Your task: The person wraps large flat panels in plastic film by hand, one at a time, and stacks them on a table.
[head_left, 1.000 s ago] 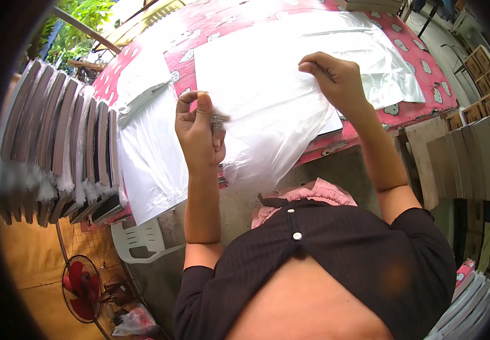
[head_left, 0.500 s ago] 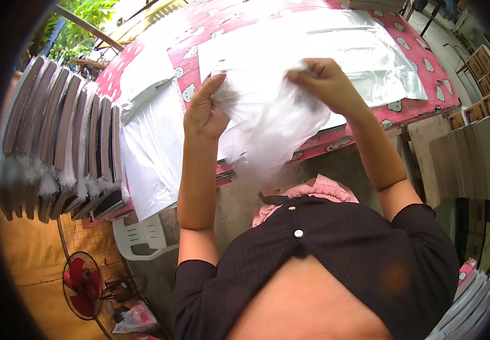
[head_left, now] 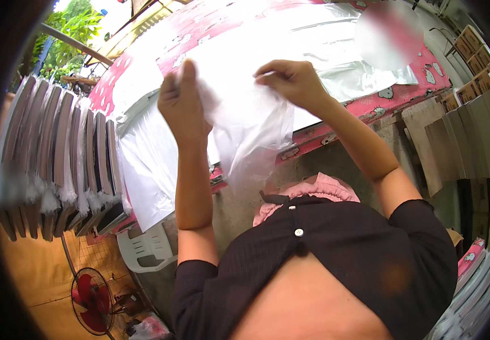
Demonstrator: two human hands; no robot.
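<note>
Over the last second the clear plastic bag (head_left: 250, 133) came up off the stack of flat bags (head_left: 335, 51) on the bench (head_left: 403, 96): a second ago it lay partly spread on that stack, half a second ago it was gathered between both hands, and at this moment it hung free above the bench's near edge. Left hand (head_left: 183, 102) held the bag's left upper edge, fingers (head_left: 187, 73) pressed together on the film. Right hand (head_left: 293, 82) pinched the opposite upper edge, fingers closed on it. The two hands stood apart with the top of the film stretched between them; the rest drooped toward the person's chest. Judged: the bag was separated from the stack and its mouth was being worked open. Bundles of dark flat goods (head_left: 58, 164) stood on edge past the bench's left end, untouched.
</note>
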